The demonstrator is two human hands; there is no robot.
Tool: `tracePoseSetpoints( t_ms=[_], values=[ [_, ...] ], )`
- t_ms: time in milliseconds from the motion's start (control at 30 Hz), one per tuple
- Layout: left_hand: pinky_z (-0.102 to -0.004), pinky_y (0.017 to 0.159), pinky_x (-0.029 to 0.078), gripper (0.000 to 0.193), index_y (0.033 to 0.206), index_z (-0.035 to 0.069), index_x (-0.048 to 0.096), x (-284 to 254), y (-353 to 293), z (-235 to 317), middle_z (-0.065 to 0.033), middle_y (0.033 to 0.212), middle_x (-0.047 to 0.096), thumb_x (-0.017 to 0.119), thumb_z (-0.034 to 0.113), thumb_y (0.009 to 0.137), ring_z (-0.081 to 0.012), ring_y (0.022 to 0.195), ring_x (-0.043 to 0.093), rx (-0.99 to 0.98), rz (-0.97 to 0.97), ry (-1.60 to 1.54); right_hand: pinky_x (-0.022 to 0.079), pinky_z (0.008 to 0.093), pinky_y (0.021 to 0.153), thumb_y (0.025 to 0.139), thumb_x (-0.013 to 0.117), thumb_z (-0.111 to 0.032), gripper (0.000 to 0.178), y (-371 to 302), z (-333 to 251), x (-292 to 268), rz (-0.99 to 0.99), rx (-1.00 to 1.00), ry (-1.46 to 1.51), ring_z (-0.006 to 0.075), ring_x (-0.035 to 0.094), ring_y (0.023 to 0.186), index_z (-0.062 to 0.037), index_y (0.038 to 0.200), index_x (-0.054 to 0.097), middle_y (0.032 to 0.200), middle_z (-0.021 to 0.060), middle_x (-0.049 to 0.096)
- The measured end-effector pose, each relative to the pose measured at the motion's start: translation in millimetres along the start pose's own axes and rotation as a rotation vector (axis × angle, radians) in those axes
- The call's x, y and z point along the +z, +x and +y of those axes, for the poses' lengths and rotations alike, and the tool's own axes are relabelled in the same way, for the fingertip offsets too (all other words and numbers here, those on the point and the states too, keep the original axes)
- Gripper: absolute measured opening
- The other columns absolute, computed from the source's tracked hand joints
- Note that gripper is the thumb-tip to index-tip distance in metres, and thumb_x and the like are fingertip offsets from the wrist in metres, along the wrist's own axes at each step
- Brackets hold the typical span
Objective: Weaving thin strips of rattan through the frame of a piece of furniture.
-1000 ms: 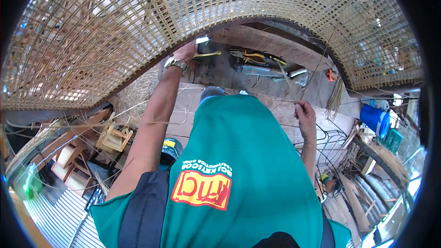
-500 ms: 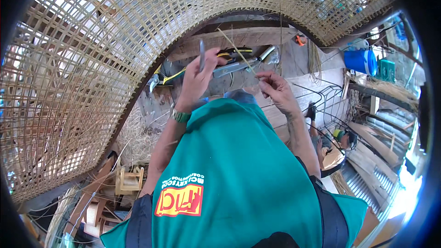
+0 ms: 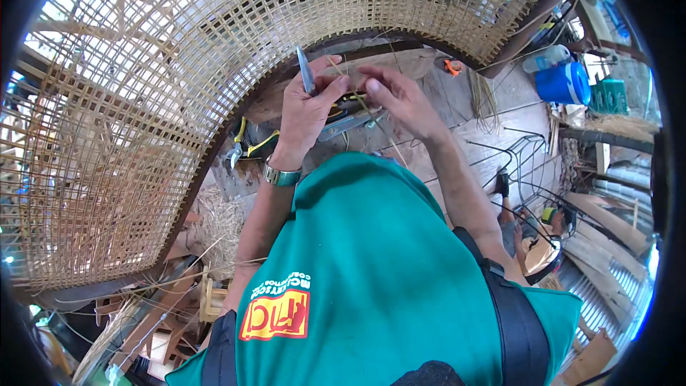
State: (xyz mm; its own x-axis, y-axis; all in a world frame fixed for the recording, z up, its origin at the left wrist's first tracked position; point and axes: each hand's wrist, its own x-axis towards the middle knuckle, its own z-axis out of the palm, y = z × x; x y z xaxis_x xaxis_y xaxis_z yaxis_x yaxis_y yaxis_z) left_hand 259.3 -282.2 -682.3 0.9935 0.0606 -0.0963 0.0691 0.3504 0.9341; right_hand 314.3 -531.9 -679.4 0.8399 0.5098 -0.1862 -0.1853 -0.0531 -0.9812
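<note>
My left hand (image 3: pixel 307 111) is closed round a pointed metal tool (image 3: pixel 306 71), its tip sticking up past the knuckles; the grip end is hidden. A thin cane strip (image 3: pixel 379 125) slants down from the left thumb and fingers toward my lap. Against its upper part, the bent thumb and fingers of my right hand (image 3: pixel 409 104) are drawn together, close to the left fingertips. The exact pinch is partly hidden. Just beyond both hands curves a woven cane panel (image 3: pixel 286 7) on a dark wooden frame.
Yellow-handled pruning shears (image 3: pixel 246 144) and other tools lie on the plank floor below my hands. An orange item (image 3: pixel 453 67) and a bundle of cane strips (image 3: pixel 484 104) are farther right. A blue cooler (image 3: pixel 563 83), black metal frame (image 3: pixel 525 157) and seated person (image 3: pixel 539 246) are at right.
My right hand has moved left and up to meet my left hand. The strip now crosses at the left fingers, its lower end hanging toward my lap. The view has shifted slightly.
</note>
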Motion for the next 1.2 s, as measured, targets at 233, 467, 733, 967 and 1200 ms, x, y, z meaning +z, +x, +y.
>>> tracePoseSetpoints(
  t_ms=[233, 467, 733, 967, 1200],
  values=[
    [-0.0255, 0.093, 0.065, 0.021, 0.143, 0.002, 0.084, 59.0, 8.3, -14.9, 0.0021, 0.119, 0.089, 0.086, 0.004, 0.123, -0.0057, 0.102, 0.08, 0.122, 0.027, -0.021, 0.064, 0.0363, 0.094, 0.127, 0.082, -0.03, 0.027, 33.4, 14.1, -31.8, 0.033, -0.117, 0.079, 0.0118, 0.076, 0.106, -0.0027, 0.132, 0.084, 0.115, 0.0016, 0.085],
    [-0.0237, 0.057, 0.035, 0.015, 0.13, 0.009, 0.088, 23.8, 25.5, -12.0, -0.0053, 0.109, 0.091, 0.089, 0.022, 0.124, 0.0004, 0.065, 0.051, 0.028, 0.256, -0.033, 0.06, 0.0428, 0.088, 0.118, 0.083, -0.027, 0.03, -146.8, 178.8, -222.3, 0.383, 0.142, -0.521, 0.0225, 0.075, 0.094, 0.0023, 0.116, 0.082, 0.095, 0.007, 0.078],
    [-0.0236, 0.057, 0.037, 0.017, 0.133, 0.008, 0.088, -6.2, 40.8, 0.3, -0.0107, 0.115, 0.092, 0.091, 0.021, 0.122, -0.0021, 0.064, 0.056, -0.04, 0.286, -0.204, 0.067, 0.0582, 0.116, 0.122, 0.081, -0.05, 0.061, -265.7, 162.1, -288.2, 0.306, 0.595, -1.16, 0.0478, 0.084, 0.138, 0.0026, 0.152, 0.082, 0.145, 0.0305, 0.087],
    [-0.0234, 0.054, 0.031, 0.014, 0.131, 0.01, 0.088, -3.8, 45.0, 14.6, -0.0081, 0.112, 0.093, 0.092, 0.019, 0.121, 0.0015, 0.064, 0.053, -0.025, 0.222, -0.234, 0.06, 0.0414, 0.13, 0.13, 0.079, -0.03, 0.066, -55.9, 8.7, -96.8, 0.108, -0.101, -0.4, 0.0222, 0.075, 0.151, -0.0063, 0.188, 0.059, 0.162, 0.0131, 0.08],
    [-0.0234, 0.056, 0.035, 0.013, 0.131, 0.01, 0.086, -29.6, 48.0, 21.3, -0.0052, 0.107, 0.09, 0.09, 0.019, 0.123, -0.0005, 0.065, 0.058, 0.065, 0.342, -0.241, 0.065, 0.0383, 0.118, 0.127, 0.084, -0.038, 0.058, 2.4, 30.4, -77.4, -0.344, 0.128, -0.021, 0.0187, 0.081, 0.129, -0.0038, 0.172, 0.072, 0.141, 0.0077, 0.085]
  ],
)
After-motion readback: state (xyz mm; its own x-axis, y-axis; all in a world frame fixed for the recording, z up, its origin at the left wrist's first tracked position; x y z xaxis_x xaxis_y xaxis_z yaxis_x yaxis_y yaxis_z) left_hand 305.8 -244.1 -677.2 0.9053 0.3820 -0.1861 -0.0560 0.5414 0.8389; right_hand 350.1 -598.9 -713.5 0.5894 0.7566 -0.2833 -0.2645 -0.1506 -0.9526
